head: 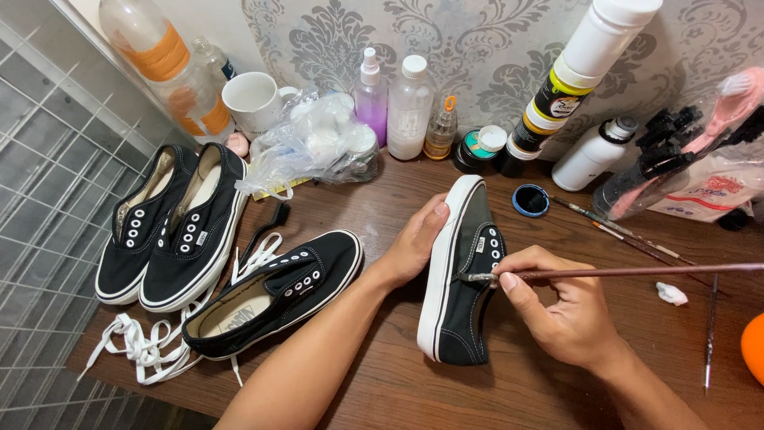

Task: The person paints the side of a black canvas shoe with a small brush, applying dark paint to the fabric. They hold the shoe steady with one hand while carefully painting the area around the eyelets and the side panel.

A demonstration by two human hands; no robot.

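A black canvas sneaker (460,279) with a white sole lies tipped on its side in the middle of the wooden table (446,390). My left hand (414,243) grips its sole edge from the left and steadies it. My right hand (561,302) holds a long thin paintbrush (621,272), whose tip touches the sneaker's side near the eyelets. A small open jar of black paint (531,200) stands just behind the shoe.
A second black sneaker (278,291) and loose white laces (143,346) lie left of it, with another black pair (171,223) further left. Bottles (409,107), a mug (255,99), a plastic bag (314,147) and spare brushes (629,235) line the back wall. A wire rack (48,199) stands at left.
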